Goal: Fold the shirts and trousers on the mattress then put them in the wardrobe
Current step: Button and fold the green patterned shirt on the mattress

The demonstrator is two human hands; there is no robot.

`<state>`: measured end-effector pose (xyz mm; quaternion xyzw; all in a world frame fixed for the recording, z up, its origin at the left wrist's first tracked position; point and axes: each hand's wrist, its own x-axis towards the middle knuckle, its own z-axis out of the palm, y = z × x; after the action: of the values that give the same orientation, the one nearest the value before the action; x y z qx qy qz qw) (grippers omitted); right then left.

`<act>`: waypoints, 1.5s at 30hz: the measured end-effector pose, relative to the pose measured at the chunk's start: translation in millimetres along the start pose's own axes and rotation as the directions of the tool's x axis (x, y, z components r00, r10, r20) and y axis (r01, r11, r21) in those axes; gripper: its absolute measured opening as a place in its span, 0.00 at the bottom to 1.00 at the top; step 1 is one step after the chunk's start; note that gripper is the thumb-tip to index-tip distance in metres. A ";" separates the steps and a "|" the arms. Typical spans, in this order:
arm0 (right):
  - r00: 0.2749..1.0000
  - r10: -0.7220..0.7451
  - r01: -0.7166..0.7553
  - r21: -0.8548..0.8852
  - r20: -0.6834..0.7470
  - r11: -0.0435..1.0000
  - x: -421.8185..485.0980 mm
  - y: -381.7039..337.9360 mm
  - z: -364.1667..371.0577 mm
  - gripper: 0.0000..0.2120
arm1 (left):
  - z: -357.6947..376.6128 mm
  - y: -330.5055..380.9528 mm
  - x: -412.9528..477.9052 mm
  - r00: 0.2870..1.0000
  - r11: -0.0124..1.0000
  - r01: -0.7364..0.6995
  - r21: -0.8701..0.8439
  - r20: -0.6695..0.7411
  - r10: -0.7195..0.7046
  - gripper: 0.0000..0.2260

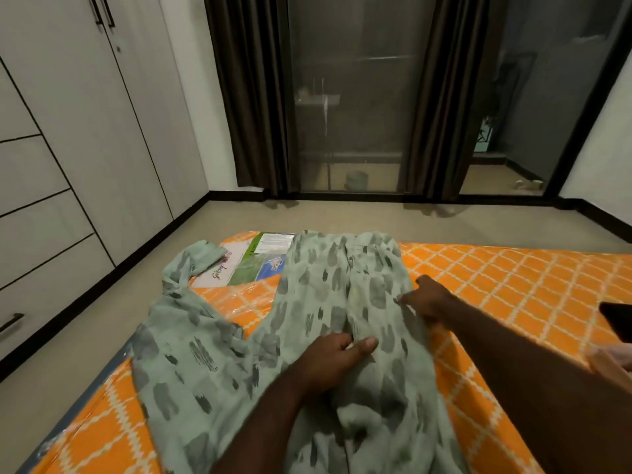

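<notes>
Green shirt (342,285) flat on mattress (513,285), long axis near-far, collar far. Left hand (333,354) fingers curled, pinching cloth at the midline. Right hand (427,299) grips the right edge, so it is nearer for folding leftward.

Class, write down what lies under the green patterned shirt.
The shirt lies on the orange mattress and overlaps a printed label; anything beneath its middle is hidden.

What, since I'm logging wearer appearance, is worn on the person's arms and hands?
Nothing visible. The left hand and right hand are ungloved, with no ring, watch or band showing. The left forearm and right forearm are uncovered as far as the frame edge, so no sleeve appears.
</notes>
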<state>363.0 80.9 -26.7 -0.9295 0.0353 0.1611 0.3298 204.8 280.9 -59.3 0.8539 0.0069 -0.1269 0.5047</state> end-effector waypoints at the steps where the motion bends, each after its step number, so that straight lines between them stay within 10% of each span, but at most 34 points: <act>1: 0.999 -0.008 0.008 0.000 -0.035 1.000 -13.3 10.5 3.5 0.34 | 2.0 3.3 -1.4 0.998 0.998 0.052 0.017 -0.034 -0.052 0.39; 8: 0.996 0.049 -0.030 0.256 -0.070 0.966 -126.7 53.8 20.1 0.23 | 18.6 16.2 -24.6 0.930 0.940 0.221 -0.259 -0.234 -0.283 0.45; 13: 0.999 -0.005 -0.002 0.213 0.033 0.977 -179.7 53.5 40.5 0.32 | 33.6 17.1 -47.1 0.913 0.975 0.192 -0.112 -0.343 -0.219 0.15; 22: 0.999 0.050 -0.049 0.428 0.009 0.902 -197.3 78.2 33.0 0.21 | 33.6 6.3 -67.4 0.812 0.988 0.139 0.066 -0.578 -0.076 0.07; 27: 0.992 0.029 -0.056 0.230 0.119 0.971 -196.5 92.0 23.3 0.18 | 41.2 10.4 -67.5 0.812 0.982 0.174 0.067 -0.574 -0.105 0.11; 34: 0.851 -0.369 0.357 -0.103 -0.374 0.928 -204.0 56.6 47.0 0.28 | 61.3 23.2 -77.6 0.912 0.988 0.147 0.042 -0.393 -0.119 0.24; 37: 0.860 -0.499 0.468 -0.222 -0.110 0.856 -218.4 43.5 65.1 0.36 | 65.0 22.1 -85.7 0.914 0.988 0.138 0.073 -0.394 -0.098 0.21; 41: 0.906 -0.246 0.394 -0.473 0.345 0.788 -242.5 50.1 89.6 0.56 | 58.3 20.1 -98.4 0.906 0.982 0.179 0.059 -0.399 -0.141 0.17; 45: 0.917 -0.247 0.375 -0.472 0.312 0.798 -257.3 43.5 95.1 0.46 | 48.6 14.4 -118.4 0.912 0.977 0.211 -0.026 -0.355 -0.207 0.26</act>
<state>86.0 96.0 -39.4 -0.9508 -0.2032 0.2166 0.0885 82.1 245.6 -42.7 0.8603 0.1886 -0.0235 0.4731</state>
